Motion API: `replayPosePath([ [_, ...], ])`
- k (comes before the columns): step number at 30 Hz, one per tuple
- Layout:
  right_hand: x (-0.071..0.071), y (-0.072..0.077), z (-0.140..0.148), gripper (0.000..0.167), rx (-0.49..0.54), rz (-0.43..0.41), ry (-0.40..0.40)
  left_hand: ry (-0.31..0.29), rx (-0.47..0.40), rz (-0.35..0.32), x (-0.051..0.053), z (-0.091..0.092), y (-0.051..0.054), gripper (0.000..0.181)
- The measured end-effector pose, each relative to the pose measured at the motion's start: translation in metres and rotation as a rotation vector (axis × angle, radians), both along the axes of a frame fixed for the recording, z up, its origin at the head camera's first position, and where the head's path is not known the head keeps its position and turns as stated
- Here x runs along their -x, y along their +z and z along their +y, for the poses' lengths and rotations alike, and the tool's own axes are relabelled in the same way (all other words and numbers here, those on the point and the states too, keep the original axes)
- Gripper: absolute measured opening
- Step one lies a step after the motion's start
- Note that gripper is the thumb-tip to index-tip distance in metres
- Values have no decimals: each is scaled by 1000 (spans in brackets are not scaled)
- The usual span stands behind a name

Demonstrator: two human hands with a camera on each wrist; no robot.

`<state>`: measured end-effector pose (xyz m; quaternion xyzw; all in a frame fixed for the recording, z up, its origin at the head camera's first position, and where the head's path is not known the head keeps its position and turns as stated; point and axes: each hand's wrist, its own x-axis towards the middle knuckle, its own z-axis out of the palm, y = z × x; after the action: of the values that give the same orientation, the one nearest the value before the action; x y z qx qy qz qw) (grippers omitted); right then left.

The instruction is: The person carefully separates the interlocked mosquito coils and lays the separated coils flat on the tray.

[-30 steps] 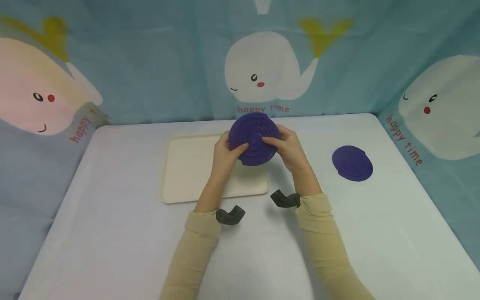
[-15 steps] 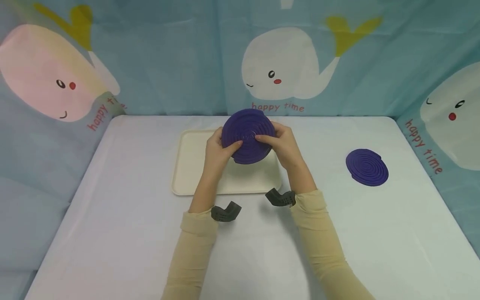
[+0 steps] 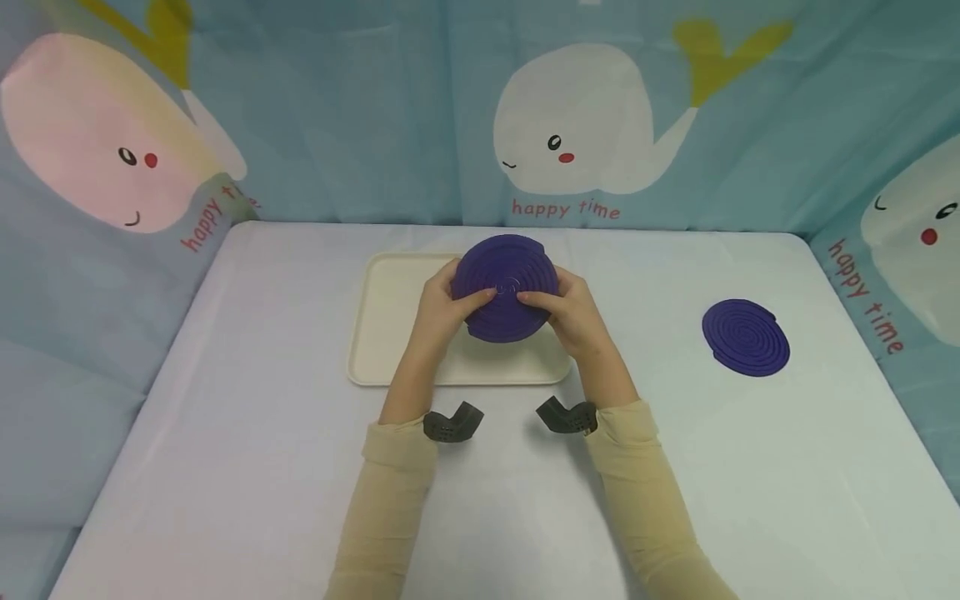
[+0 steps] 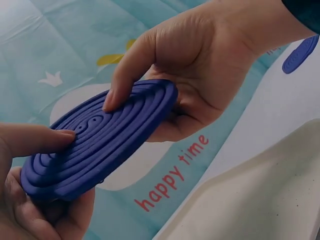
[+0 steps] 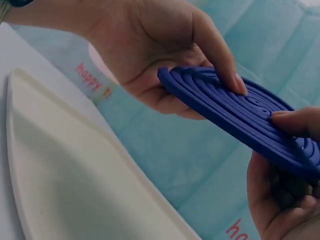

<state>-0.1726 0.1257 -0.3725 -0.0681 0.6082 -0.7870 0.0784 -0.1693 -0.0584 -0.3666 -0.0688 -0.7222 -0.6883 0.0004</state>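
Observation:
In the head view both hands hold up a round purple spiral coaster [image 3: 506,262], its ridged face towards me. My left hand [image 3: 437,315] grips its left side, the thumb lying on the face close to the centre. From the other side my right hand [image 3: 579,317] grips it likewise, thumb almost meeting the left one. Fingers of both hands curl behind the coaster, as the left wrist view shows. A cream tray [image 3: 390,333] lies below, partly hidden by the coaster and hands. A second purple spiral coaster [image 3: 746,337] lies flat on the table, well to the right.
The white table [image 3: 225,433] ends at a blue whale-print curtain [image 3: 360,125] behind and at both sides. Black wrist mounts [image 3: 453,422] stick out inward from the beige sleeves [image 3: 386,508].
The head view has shifted, so the tray and second coaster appear farther right. Against the tray, the held coaster has moved left and slightly nearer to me. Both hands keep their hold.

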Motion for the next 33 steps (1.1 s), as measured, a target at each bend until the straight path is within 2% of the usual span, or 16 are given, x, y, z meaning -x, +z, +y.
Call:
replayPosePath([
  [5, -4, 2, 4, 46, -51, 11, -42, -34, 56, 3, 2, 4, 0, 40],
  [11, -3, 7, 5, 32, -27, 35, -52, -73, 30, 9, 2, 3, 5, 39],
  [16, -2, 10, 7, 25, 0, 41, -14, -122, 0, -9, 3, -1, 7, 41],
  [23, -1, 10, 12, 32, 62, 16, 76, -186, -115, -82, 3, -4, 4, 44],
  [33, -4, 7, 12, 31, 40, 34, 86, -208, -112, -78, 1, -5, -2, 47],
])
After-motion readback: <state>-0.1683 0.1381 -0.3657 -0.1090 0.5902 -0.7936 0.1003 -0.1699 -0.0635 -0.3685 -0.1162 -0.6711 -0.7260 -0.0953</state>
